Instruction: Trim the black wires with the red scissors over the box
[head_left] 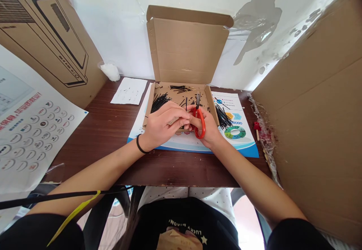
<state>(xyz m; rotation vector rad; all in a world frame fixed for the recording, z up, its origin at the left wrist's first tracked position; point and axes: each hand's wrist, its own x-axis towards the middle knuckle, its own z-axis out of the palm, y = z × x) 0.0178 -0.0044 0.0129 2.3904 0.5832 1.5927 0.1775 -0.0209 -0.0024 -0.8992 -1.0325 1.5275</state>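
Note:
Over the front of an open cardboard box [186, 50], my two hands meet at the fingertips. A pair of scissors [203, 123] with red handles is in my right hand [210, 127], its blades pointing away from me and looking nearly closed. The fingers of my left hand [165, 121] are pinched together around a thin black wire [186, 103] that stands up from the fingertips; its lower end is hidden. A bundle of black wires [160, 103] lies in the box left of my hands. Another black bundle with gold-coloured tips [181, 88] rests at the back.
More black wires [223, 117] lie right of the box on a printed sheet [249, 144]. White paper [130, 91] and a white plastic bundle [111, 71] are at the back left. Cardboard panels [313, 103] flank the dark table [175, 171]. A black strap [56, 196] crosses the lower left.

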